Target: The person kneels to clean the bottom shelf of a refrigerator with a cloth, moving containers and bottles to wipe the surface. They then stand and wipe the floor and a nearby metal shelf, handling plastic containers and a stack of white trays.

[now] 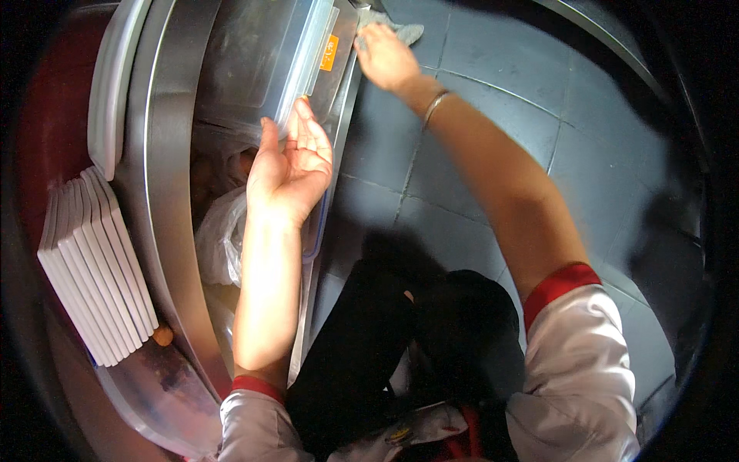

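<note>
My left hand (291, 173), palm up, has its thumb and fingers around the near end of a clear plastic container (248, 63). The fingertips reach the container's rim, by an orange label (329, 53) that bears writing. Further off, my right hand (388, 58) holds a grey cloth (411, 33) against the front edge of the steel shelf (345, 101). Part of the cloth is hidden under the fingers. Below my left hand, a knotted clear plastic bag (225, 237) lies on the shelf, its contents hard to make out.
A steel counter edge (173, 173) runs above the shelf on the left. On top are a stack of white rectangular dishes (98, 271), a larger white tray (115, 86) and a clear bin (167, 398). Grey floor tiles (485, 127) lie to the right, beyond my knees (462, 323).
</note>
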{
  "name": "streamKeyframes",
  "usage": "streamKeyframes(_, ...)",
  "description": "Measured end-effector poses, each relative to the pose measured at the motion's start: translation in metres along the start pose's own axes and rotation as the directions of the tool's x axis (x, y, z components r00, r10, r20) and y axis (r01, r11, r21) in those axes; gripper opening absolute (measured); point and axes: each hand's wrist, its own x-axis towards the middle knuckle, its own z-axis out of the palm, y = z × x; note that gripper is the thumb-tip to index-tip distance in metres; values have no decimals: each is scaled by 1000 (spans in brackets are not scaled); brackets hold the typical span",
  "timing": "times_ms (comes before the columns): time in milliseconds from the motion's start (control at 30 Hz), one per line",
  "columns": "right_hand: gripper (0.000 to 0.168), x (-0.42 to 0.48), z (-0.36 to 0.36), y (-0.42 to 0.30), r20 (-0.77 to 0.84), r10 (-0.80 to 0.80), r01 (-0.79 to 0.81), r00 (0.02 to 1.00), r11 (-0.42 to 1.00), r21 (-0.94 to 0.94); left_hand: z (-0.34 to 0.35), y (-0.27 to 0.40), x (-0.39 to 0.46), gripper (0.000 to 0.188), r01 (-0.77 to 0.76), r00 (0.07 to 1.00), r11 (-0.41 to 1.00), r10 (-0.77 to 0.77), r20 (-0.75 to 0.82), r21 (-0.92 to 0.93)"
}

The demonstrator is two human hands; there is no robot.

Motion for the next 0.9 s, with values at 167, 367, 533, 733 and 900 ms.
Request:
streamKeyframes(167, 33, -96, -14, -62, 165, -181, 144, 970, 967, 212, -15, 8, 8, 48, 16, 997, 1000, -14, 74, -22)
streamKeyframes(367, 26, -179, -37, -90, 594, -124, -289, 795, 784, 549, -25, -5, 15, 42, -150, 988, 974, 144, 46, 169)
streamKeyframes(533, 21, -193, -45, -61, 818, 434, -923, 377, 250, 293, -57, -25, -25, 25, -33, 992, 900, 81, -93, 436)
streamKeyframes(733, 32, -116, -100, -69, 916, 302, -859, 264, -359, 366, -112, -15, -100, 17, 81, 930, 908, 79, -358, 410)
streamKeyframes(900, 34, -112, -115, -50, 825, 385, -898, 415, 28, 439, -135, 8, -152, 34, -154, 856, 833, 381, -350, 531)
